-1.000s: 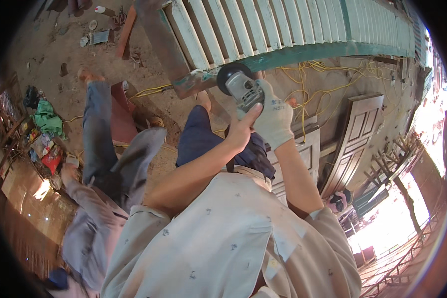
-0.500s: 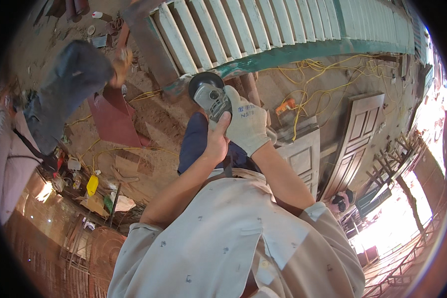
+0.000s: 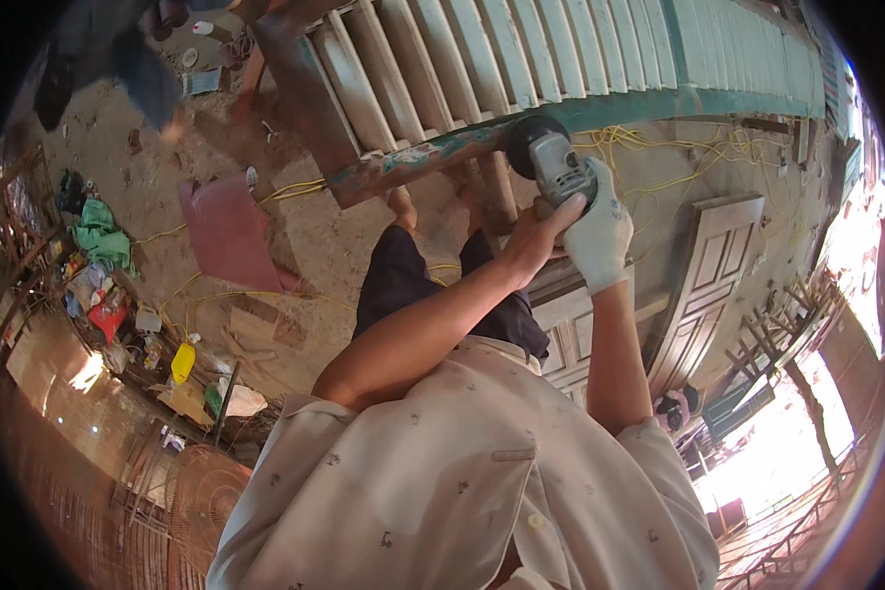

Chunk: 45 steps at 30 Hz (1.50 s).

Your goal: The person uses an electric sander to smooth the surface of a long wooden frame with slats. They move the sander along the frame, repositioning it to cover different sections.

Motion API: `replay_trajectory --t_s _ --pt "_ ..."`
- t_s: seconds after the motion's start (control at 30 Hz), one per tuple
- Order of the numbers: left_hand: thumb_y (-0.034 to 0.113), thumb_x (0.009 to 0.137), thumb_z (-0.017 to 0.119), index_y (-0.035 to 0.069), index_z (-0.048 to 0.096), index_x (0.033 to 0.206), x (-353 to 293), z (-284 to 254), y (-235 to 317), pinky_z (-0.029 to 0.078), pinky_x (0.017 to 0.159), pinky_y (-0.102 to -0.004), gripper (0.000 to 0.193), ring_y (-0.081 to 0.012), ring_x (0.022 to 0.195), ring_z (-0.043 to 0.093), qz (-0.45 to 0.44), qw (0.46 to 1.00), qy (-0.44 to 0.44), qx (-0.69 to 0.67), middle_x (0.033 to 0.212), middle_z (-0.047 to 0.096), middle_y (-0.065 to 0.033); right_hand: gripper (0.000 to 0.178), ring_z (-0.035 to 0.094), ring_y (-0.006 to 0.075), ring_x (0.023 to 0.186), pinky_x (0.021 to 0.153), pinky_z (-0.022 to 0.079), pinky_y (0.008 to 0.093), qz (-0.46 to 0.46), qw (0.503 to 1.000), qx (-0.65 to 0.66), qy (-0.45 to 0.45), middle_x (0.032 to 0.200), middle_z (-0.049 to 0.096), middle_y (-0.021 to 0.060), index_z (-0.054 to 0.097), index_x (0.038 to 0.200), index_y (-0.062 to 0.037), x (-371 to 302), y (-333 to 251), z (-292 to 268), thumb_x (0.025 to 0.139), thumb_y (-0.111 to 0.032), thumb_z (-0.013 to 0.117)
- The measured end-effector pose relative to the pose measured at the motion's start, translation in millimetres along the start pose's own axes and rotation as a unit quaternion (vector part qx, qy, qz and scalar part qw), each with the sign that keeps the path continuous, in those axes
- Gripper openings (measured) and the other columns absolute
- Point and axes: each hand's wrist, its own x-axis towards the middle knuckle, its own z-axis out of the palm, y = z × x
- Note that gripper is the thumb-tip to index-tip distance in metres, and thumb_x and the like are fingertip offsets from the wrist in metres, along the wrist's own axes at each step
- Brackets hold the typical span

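Observation:
Both my hands are closed on an angle grinder (image 3: 563, 177) with a grey head and a dark round disc (image 3: 535, 144). My bare left hand (image 3: 544, 234) grips its near left side. My right hand (image 3: 602, 228), in a white work glove, wraps round the body from the right. The disc sits at the near edge of a green-painted frame rail (image 3: 619, 106); whether it touches, I cannot tell. This rail belongs to a slatted shutter panel (image 3: 521, 54) with pale green slats. Left of the disc, the rail shows patchy paint and brown bare wood.
Paneled wooden doors (image 3: 708, 265) lean at the right, beside yellow cords (image 3: 649, 147) on the ground. At the left lie a dark red sheet (image 3: 228, 231), a yellow bottle (image 3: 183, 362) and a green cloth (image 3: 101, 234). Another person's legs (image 3: 138, 74) show at the upper left.
Both hands have carried the angle grinder to the right along the rail. The other person has moved away toward the upper left.

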Motion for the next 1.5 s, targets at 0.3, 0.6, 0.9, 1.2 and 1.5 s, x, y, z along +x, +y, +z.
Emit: replay_trajectory --t_s 0.3,0.6,0.9,1.2,1.5 --pt "0.047 0.108 0.064 0.008 0.048 0.156 -104 -110 -26 0.05 0.115 -0.0422 0.064 -0.02 0.137 0.059 0.186 0.966 0.086 -0.159 0.149 0.06 -0.0062 0.072 0.076 0.0375 0.102 0.084 0.06 0.05 -0.158 0.976 0.022 -0.147 0.116 0.073 0.0176 0.05 0.151 -0.0159 -58 -101 84 0.086 -0.034 0.075" --pt "0.047 0.113 0.052 0.01 0.048 0.156 -107 -130 -20 0.046 0.119 -0.0415 0.057 -0.023 0.14 0.059 0.188 0.969 0.065 -0.145 0.153 0.06 -0.0082 0.075 0.075 0.0375 0.102 0.084 0.059 0.05 -0.147 0.976 -0.02 -0.159 0.117 0.071 0.0184 0.045 0.158 -0.0194 -60 -114 94 0.09 -0.036 0.072" --pt "0.039 0.111 0.062 0.008 0.06 0.143 -70 -80 -13 0.057 0.1 -0.0307 0.044 -0.0128 0.12 0.069 0.165 0.972 0.051 -0.158 0.132 0.07 -0.0025 0.08 0.077 0.0384 0.1 0.083 0.059 0.0488 -0.094 0.987 -0.026 -0.125 0.116 0.077 0.0184 0.052 0.153 -0.0152 -35 -81 60 0.084 -0.045 0.079" --pt "0.039 0.107 0.068 0.006 0.059 0.144 -26 -45 -17 0.061 0.09 -0.0354 0.05 -0.0161 0.113 0.071 0.13 0.986 0.053 -0.092 0.132 0.069 -0.0055 0.079 0.077 0.039 0.097 0.081 0.059 0.0503 -0.073 0.994 -0.019 -0.076 0.107 0.077 0.0183 0.047 0.157 -0.0188 -15 -34 38 0.085 -0.038 0.075" --pt "0.043 0.11 0.062 0.007 0.057 0.148 -60 -64 -15 0.059 0.097 -0.034 0.052 -0.0155 0.117 0.07 0.182 0.973 0.078 -0.122 0.135 0.068 -0.0047 0.076 0.076 0.036 0.1 0.082 0.059 0.0494 -0.124 0.984 -0.038 -0.122 0.114 0.074 0.017 0.047 0.156 -0.0166 -28 -64 58 0.088 -0.039 0.072"
